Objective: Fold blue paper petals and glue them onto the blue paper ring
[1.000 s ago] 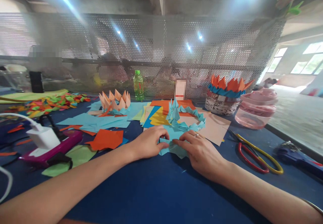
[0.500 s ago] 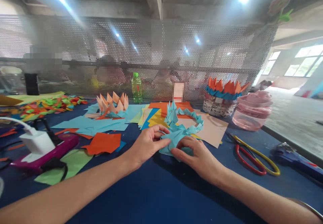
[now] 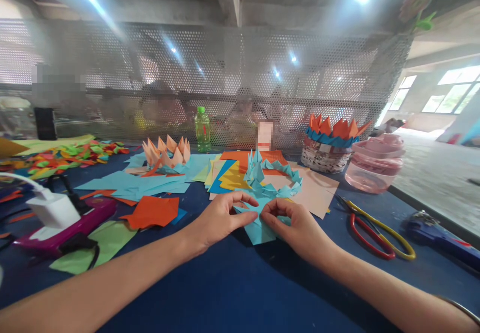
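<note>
Between my two hands is a light blue sheet of origami paper (image 3: 260, 231), partly folded and low over the dark blue table. My left hand (image 3: 229, 214) pinches its left side between thumb and fingers. My right hand (image 3: 287, 218) grips the right side the same way, its fingertips close to those of the left. The fingers cover part of the folds. Just beyond my hands lies a ring of folded light blue paper pieces (image 3: 294, 187), with several points standing up at its left.
Scissors (image 3: 375, 228) and a blue tool (image 3: 442, 235) lie right, near a pink bottle (image 3: 375, 168) and a basket (image 3: 325, 158). A peach paper crown (image 3: 170, 155), coloured sheets (image 3: 157, 212) and a purple power strip (image 3: 86, 223) are left. A green bottle (image 3: 203, 130) stands behind.
The light blue paper in my hands has turned and opened out, with more of it showing towards me. My fingertips have come closer together at its middle.
</note>
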The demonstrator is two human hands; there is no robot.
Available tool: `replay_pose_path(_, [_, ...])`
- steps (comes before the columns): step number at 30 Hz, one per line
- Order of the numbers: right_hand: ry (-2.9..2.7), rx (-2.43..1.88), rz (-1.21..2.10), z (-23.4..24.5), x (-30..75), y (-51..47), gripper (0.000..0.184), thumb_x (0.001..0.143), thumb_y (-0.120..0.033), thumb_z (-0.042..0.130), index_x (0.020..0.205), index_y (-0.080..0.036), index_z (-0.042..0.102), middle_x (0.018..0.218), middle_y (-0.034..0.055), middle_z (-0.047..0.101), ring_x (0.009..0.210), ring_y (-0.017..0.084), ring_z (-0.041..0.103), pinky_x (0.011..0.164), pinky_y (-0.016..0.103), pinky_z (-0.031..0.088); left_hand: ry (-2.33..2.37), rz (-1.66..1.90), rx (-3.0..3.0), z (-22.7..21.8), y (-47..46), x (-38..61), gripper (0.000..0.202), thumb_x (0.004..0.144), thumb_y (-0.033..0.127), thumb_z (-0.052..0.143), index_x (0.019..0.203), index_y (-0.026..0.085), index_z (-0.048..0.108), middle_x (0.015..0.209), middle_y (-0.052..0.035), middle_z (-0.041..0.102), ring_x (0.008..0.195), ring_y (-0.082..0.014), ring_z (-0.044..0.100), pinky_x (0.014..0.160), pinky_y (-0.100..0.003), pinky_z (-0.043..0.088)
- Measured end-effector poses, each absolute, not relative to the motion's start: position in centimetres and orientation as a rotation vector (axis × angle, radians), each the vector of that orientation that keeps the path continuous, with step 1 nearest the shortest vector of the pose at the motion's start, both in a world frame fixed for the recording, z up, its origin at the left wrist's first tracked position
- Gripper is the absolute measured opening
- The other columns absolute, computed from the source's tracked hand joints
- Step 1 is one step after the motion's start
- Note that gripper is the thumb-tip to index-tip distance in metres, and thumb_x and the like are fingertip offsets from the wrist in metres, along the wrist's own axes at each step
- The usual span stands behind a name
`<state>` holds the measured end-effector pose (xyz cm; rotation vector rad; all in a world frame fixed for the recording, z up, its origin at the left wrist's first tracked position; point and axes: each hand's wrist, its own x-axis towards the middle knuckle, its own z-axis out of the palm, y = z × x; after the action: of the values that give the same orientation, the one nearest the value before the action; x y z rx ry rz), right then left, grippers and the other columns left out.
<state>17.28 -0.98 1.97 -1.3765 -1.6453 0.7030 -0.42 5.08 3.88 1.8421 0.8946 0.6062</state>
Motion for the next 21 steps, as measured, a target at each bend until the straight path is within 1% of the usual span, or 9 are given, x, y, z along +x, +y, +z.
replay_pose_path(1, [-1.651,-1.382,0.692,2.0,17.2,-1.0,0.017,0.084,-0.032,0.054,0.079,-0.017,0.061,0.075,0.0,0.062,0.072,0.014,0.055,0.067,0.025,0.041,0.903,0.611,1.847,3.9,5.1,-0.4,0.03,0.073,0.036,0.065,0.096,0.016,0.064,0.08,-0.001,0.063,0.069,-0.0129,0.052,0.062,-0.023,0.038])
replay_pose_path(3, [-1.646,-1.408,0.696,2.0,17.2,-1.2,0.017,0.084,-0.033,0.055,0.088,-0.018,0.061,0.075,-0.0004,0.063,0.07,0.014,0.055,0.066,0.026,0.04,0.937,0.62,1.859,4.0,5.1,-0.4,0.028,0.073,0.036,0.065,0.091,0.015,0.066,0.08,-0.0012,0.064,0.068,-0.0129,0.052,0.063,-0.024,0.038])
replay_pose_path(5, [-1.645,-1.443,0.71,1.9,17.2,-1.3,0.023,0.082,-0.034,0.058,0.1,-0.02,0.058,0.073,-0.0018,0.063,0.066,0.014,0.054,0.064,0.026,0.04,0.999,0.655,1.889,3.9,5.2,-0.3,0.025,0.072,0.034,0.065,0.088,0.015,0.067,0.079,-0.0008,0.065,0.066,-0.0127,0.052,0.062,-0.024,0.038])
replay_pose_path(7, [-1.664,-1.458,0.719,1.8,17.2,-1.4,0.03,0.081,-0.033,0.06,0.108,-0.021,0.054,0.07,-0.0035,0.062,0.063,0.013,0.054,0.064,0.027,0.04,1.036,0.689,1.912,3.7,5.3,-0.3,0.023,0.072,0.033,0.065,0.087,0.016,0.067,0.081,-0.0011,0.066,0.068,-0.0136,0.054,0.062,-0.024,0.039])
replay_pose_path(9, [-1.687,-1.447,0.71,1.7,17.4,-1.2,0.029,0.081,-0.03,0.059,0.108,-0.021,0.053,0.069,-0.0041,0.061,0.064,0.013,0.055,0.066,0.027,0.04,1.009,0.695,1.929,3.4,5.4,-0.3,0.021,0.073,0.032,0.066,0.086,0.016,0.066,0.082,-0.0017,0.067,0.073,-0.0153,0.057,0.064,-0.024,0.041])
replay_pose_path(12, [-1.705,-1.446,0.653,1.4,17.7,-0.9,0.025,0.083,-0.026,0.055,0.107,-0.02,0.051,0.07,-0.0035,0.062,0.064,0.014,0.056,0.067,0.028,0.041,0.946,0.697,2.041,2.7,5.6,-0.3,0.016,0.076,0.03,0.065,0.085,0.017,0.064,0.079,-0.0007,0.066,0.075,-0.016,0.06,0.066,-0.025,0.043])
replay_pose_path(16, [-1.761,-1.491,0.504,0.8,18.2,-0.3,0.023,0.082,-0.024,0.056,0.103,-0.02,0.051,0.075,-0.0016,0.065,0.073,0.016,0.06,0.077,0.033,0.041,0.959,0.723,2.365,1.9,5.9,-0.3,0.012,0.08,0.029,0.063,0.087,0.02,0.061,0.077,0.0002,0.063,0.077,-0.0174,0.059,0.07,-0.029,0.043])
replay_pose_path(18, [-1.788,-1.513,0.433,0.5,18.2,-0.1,0.02,0.081,-0.023,0.057,0.1,-0.021,0.052,0.076,-0.0012,0.065,0.077,0.017,0.06,0.081,0.035,0.04,0.956,0.719,2.491,1.6,6.1,-0.3,0.013,0.081,0.03,0.063,0.089,0.02,0.058,0.083,-0.0011,0.062,0.082,-0.019,0.058,0.073,-0.031,0.043])
replay_pose_path(21, [-1.812,-1.534,0.389,0.3,18.1,-0.1,0.019,0.081,-0.023,0.057,0.099,-0.021,0.052,0.077,-0.001,0.065,0.077,0.017,0.06,0.08,0.035,0.041,0.896,0.768,2.652,1.5,6.3,-0.3,0.013,0.083,0.027,0.061,0.093,0.02,0.056,0.097,-0.0039,0.059,0.095,-0.0213,0.054,0.082,-0.035,0.043])
